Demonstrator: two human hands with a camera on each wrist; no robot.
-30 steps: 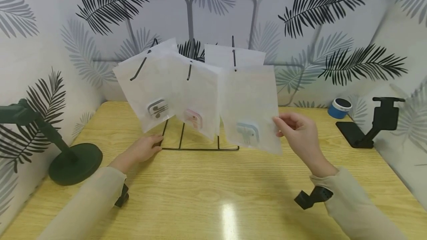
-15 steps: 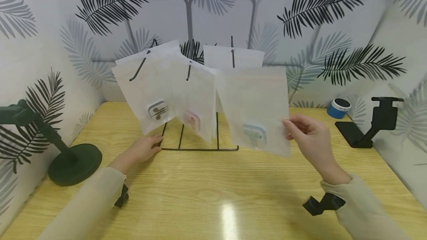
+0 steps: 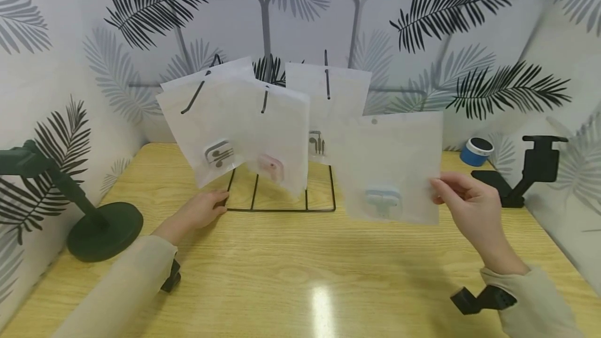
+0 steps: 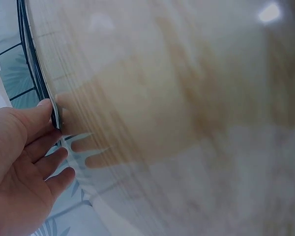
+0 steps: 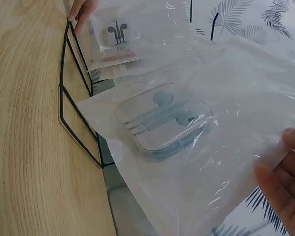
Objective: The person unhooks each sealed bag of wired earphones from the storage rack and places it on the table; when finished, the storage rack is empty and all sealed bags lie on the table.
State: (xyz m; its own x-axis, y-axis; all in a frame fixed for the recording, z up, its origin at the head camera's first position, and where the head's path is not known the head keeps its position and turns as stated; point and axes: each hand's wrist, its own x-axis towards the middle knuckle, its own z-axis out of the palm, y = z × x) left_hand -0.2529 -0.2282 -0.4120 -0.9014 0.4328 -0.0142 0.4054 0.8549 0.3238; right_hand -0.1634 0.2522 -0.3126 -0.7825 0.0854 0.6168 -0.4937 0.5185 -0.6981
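Observation:
My right hand [image 3: 471,210] pinches the right edge of a clear plastic bag [image 3: 404,155] between thumb and fingers. Inside this bag lies a case of light blue earphones [image 5: 162,120], sharp in the right wrist view. The bag's punched hole shows at its top, off to the right of the hooks. Down at the left, my left hand [image 3: 202,210] grips the base corner of a black wire display rack [image 3: 281,210]; the left wrist view shows thumb and forefinger on the wire. Other bags hang from the rack's hooks, among them a bag with pink earphones [image 3: 271,167].
A dark green lamp base [image 3: 105,231] stands at the left. Toward the right are a black phone stand [image 3: 540,166] and a blue round speaker [image 3: 476,152]. A patterned wall rises behind the table [image 3: 263,275]. Bags with dark earphones [image 3: 219,154] hang at left.
The bag with blue earphones has come off the right hook, moving right and slightly down with my right hand. Another bag with dark earphones now shows behind. My left hand stays put.

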